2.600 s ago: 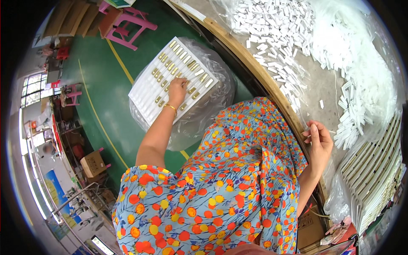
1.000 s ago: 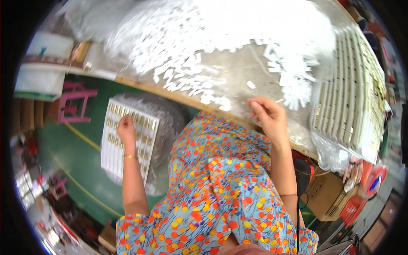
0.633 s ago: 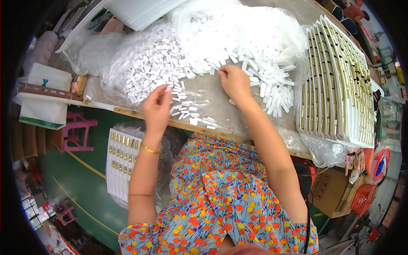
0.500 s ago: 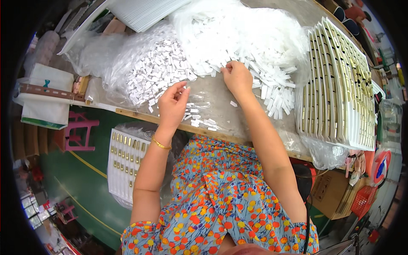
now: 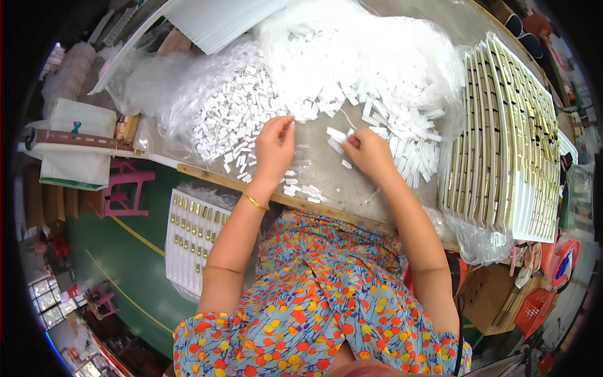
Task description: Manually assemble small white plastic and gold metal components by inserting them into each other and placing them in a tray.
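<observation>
My right hand is closed in a pinch. Pale white plastic pieces stick out at its fingertips, just over the tabletop. To its left, my left hand has thumb and fingers pressed together; whatever is between them is too small to name. That hand is beside a heap of small white blocks. Longer translucent white pieces spill from a clear plastic bag beyond my right hand. Several loose white blocks lie by the table's front edge.
Upright white trays with rows of gold parts stand at the right. Ribbed white sheets lie at the back. Below the table, at left, is another white tray with gold pieces. A pink stool stands on the green floor.
My right hand has drawn back from the pile toward me, with white pieces now at its fingertips. The left hand has shifted right, nearer to it.
</observation>
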